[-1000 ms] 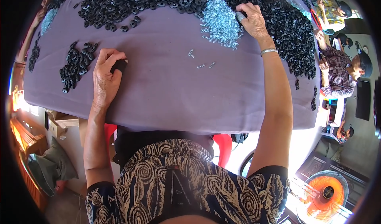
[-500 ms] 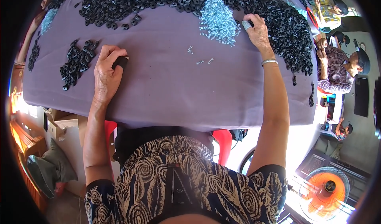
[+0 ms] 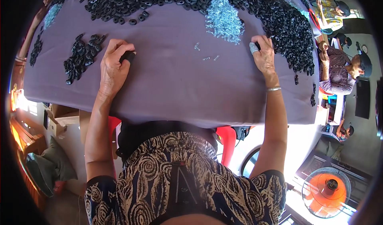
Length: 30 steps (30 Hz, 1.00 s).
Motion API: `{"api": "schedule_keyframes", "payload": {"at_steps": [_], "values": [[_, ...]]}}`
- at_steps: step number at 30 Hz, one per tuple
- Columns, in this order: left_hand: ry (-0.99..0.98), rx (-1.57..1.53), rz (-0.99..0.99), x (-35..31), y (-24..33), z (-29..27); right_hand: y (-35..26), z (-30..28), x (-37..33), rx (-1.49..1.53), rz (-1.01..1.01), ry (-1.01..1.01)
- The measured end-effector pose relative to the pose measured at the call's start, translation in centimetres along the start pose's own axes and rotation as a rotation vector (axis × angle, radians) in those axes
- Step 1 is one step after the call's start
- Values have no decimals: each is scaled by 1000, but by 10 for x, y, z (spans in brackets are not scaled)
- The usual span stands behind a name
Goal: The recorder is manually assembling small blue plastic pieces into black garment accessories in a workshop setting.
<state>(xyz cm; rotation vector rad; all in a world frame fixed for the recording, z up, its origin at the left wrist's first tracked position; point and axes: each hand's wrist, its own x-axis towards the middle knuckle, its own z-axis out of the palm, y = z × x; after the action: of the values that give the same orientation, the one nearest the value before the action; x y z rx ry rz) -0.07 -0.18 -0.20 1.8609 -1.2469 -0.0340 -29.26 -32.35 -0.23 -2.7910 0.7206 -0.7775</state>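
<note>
Black part (image 3: 128, 56) — left hand (image 3: 113, 68) clasps; right hand (image 3: 263, 56) pinches another.

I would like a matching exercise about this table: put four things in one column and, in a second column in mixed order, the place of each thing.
Things:
1. small heap of black rings
2. pile of silver springs
3. few loose springs
4. orange fan

Places:
A. on the floor, lower right, off the table
B. on the bare purple cloth between the two hands
C. just beyond the left hand, toward the left edge
D. at the far side, to the left of the right hand

Pairs: 1-C, 2-D, 3-B, 4-A
</note>
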Motion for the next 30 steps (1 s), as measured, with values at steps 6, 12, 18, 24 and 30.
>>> {"api": "schedule_keyframes", "payload": {"at_steps": [6,12,18,24,30], "values": [[3,29,33,-1,-5,-1,-9,-2,-3,-43,-12,5],[12,14,37,-1,-9,1,-4,-1,-4,-168,-5,2],[12,30,33,-3,-11,-2,-21,1,-6,-278,-35,21],[46,21,57,-3,-11,-1,-23,2,-12,-306,-82,141],[28,20,30,-5,-13,1,-24,3,-13,-179,-19,163]]}}
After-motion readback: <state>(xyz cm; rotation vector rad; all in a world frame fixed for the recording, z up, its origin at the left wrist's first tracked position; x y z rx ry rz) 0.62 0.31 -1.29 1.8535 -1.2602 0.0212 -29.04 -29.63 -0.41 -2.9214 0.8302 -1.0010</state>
